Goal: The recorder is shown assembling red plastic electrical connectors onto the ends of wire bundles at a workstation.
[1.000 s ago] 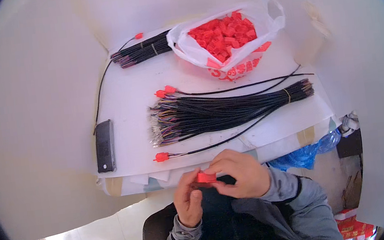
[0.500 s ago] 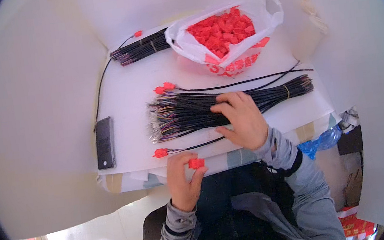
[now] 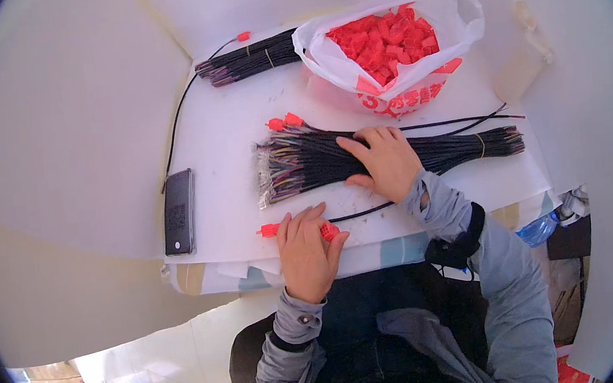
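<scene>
My left hand (image 3: 307, 256) is at the table's near edge, its thumb and fingers closed on a red plastic connector housing (image 3: 329, 231). Its fingertips also reach over a black cable (image 3: 363, 213) lying there, which has another red connector (image 3: 268, 231) on its left end. My right hand (image 3: 389, 162) rests across a thick bundle of black cables (image 3: 318, 159), thumb and fingers spread over it. The bundle's left end fans out into coloured wires with silvery terminals (image 3: 264, 174). Just behind lie two separate black cables with red connectors (image 3: 284, 122).
A white plastic bag (image 3: 331, 81) full of red housings (image 3: 387, 40) stands at the back. Left of it lies another black cable bundle (image 3: 248, 61). A phone (image 3: 179, 211) lies at the left table edge. A pale container (image 3: 521, 69) stands at the right, by white walls.
The left hand, with the red housing, has moved forward over the near black cable. The right hand stays on the bundle. The whole view has shifted slightly.
</scene>
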Motion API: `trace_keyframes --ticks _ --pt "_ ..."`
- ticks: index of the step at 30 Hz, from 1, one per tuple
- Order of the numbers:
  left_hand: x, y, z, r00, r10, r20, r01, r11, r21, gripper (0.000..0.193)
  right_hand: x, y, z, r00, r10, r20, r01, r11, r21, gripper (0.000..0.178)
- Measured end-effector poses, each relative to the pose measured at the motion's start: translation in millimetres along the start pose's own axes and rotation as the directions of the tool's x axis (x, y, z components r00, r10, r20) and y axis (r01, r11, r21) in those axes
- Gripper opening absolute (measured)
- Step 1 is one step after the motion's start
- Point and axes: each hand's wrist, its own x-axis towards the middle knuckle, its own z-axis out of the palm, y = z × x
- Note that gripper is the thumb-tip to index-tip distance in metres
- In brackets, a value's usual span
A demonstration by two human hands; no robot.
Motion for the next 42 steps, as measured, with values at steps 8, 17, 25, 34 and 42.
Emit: trace_keyframes --ticks 8,17,25,34,42 --pt "-7.2 -12.9 -0.6 0.997 0.061 -0.054 -0.066 0.993 -0.099 0.033 3.7 0.6 -0.8 0.962 -0.059 -0.268 0.092 0.989 0.112 0.051" --pt "-45.3 9.3 -3.4 0.961 -0.264 -0.084 0.116 0.657 -0.745 0.025 13.6 -30.1 6.3 0.977 -0.063 -0.205 0.099 0.980 0.171 0.018" --pt "-66.6 18.1 0.8 0.922 -0.377 0.091 0.261 0.431 -0.864 0.021 12.8 -26.3 8.3 0.963 0.033 -0.266 0.028 0.974 0.224 0.014" --pt "-65.9 18.2 4.3 0.923 -0.366 0.121 0.286 0.442 -0.850 0.025 4.0 -9.4 1.9 0.961 0.070 -0.268 -0.016 0.980 0.198 0.016" --pt "-59.6 19.4 -3.9 0.889 -0.417 0.191 0.303 0.220 -0.927 0.021 -13.9 -31.8 -18.8 0.899 0.173 -0.403 0.067 0.854 0.516 0.014"
